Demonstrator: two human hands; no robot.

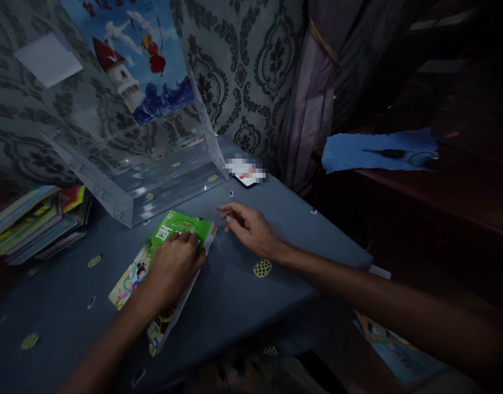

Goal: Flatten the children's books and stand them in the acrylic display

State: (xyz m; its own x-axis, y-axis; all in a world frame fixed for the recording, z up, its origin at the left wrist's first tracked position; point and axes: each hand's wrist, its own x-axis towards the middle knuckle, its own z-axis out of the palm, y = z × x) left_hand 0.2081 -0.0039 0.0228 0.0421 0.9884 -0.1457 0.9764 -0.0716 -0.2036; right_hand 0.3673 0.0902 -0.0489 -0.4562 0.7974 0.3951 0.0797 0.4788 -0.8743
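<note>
A picture book (206, 232) with a green top and a colourful illustrated cover lies at a slant on the table. My left hand (171, 268) covers its middle, knuckles bent over the cover and thumb at the right edge, gripping the book. Part of the cover is hidden beneath that hand and forearm. To the right of the book, my right hand (249, 227) hovers close to the tabletop, apart from the book. Its fingers are loosely bent and spread, with nothing visible in them, so it is open.
Behind the book stands a clear acrylic rack (130, 210). A stack of books (41, 219) lies at the left. A phone (248, 176), partly blurred, rests near the back edge of the patterned tablecloth (292, 213). Scissors (393, 154) lie on blue material (345, 150) on a surface at right.
</note>
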